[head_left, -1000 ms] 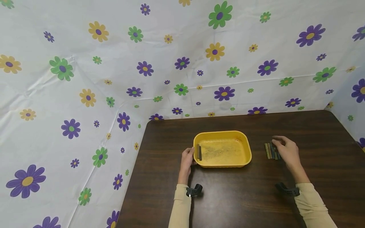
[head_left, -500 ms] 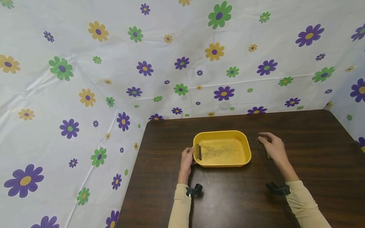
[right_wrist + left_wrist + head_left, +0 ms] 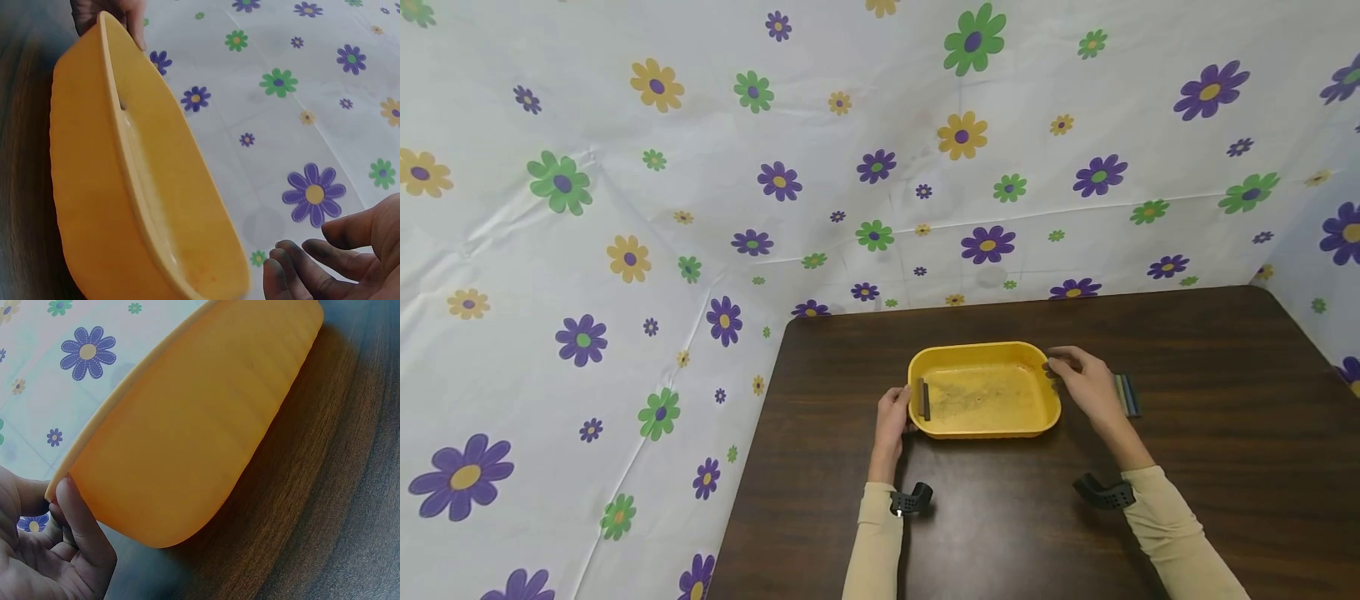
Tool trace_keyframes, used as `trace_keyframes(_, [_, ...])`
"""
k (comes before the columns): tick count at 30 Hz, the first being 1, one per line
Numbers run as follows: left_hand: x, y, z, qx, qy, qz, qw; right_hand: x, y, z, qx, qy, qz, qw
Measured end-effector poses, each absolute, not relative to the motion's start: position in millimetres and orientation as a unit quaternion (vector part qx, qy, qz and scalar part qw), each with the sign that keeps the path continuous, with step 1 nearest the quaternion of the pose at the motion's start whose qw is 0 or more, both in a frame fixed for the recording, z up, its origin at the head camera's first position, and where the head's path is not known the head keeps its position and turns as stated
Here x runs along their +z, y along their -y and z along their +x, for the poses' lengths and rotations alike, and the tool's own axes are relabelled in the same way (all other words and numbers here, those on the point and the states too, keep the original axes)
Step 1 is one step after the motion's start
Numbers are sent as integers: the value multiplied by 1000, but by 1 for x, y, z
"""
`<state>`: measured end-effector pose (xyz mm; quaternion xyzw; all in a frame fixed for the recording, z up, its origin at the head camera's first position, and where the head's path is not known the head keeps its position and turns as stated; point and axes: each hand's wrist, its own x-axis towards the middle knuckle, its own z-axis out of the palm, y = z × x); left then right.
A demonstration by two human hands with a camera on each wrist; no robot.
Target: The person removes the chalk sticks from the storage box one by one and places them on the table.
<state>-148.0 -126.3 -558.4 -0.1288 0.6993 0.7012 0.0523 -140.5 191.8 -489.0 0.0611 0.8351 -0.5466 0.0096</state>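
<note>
A shallow yellow plastic tub [image 3: 985,434] stands on the table; in the left wrist view its outer wall [image 3: 169,444] fills the middle. My left hand [image 3: 892,414] pinches the rim at its left end between thumb and fingers. Two sticks, one brown [image 3: 921,397] and one black [image 3: 927,402], lie side by side inside at that end. My right hand [image 3: 1088,385] is at the tub's right end, its fingertips overlapping the rim in the head view. Its loosely bent, dark-smudged fingers [image 3: 290,269] hold nothing visible. Several chalk-like coloured sticks [image 3: 1126,395] lie right of it, partly hidden.
The dark wood table [image 3: 1000,517] ends at a white flowered sheet [image 3: 820,100] behind and at the left. Black wrist straps [image 3: 912,500] sit on both forearms, over light sleeves.
My right hand has moved left from over the row of sticks to the tub's right rim, uncovering some of the sticks. My left hand and the tub have stayed in place.
</note>
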Motion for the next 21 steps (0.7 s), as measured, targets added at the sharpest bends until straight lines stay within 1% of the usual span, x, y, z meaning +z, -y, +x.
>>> trace_keyframes(5, [-557,127,-147,697,-704,-131,49,-494,-177,-143,-584,-811,40,23])
trace_keyframes(14, [-559,124,-149,690,-709,-138,45,-499,-151,-150,-586,-809,10,34])
trace_keyframes(17, [-551,123,-147,689,-711,-136,46,-499,-142,-152,-588,-808,6,37])
trace_keyframes(21, [-530,121,-140,690,-710,-130,51,-501,-130,-155,-599,-799,-3,47])
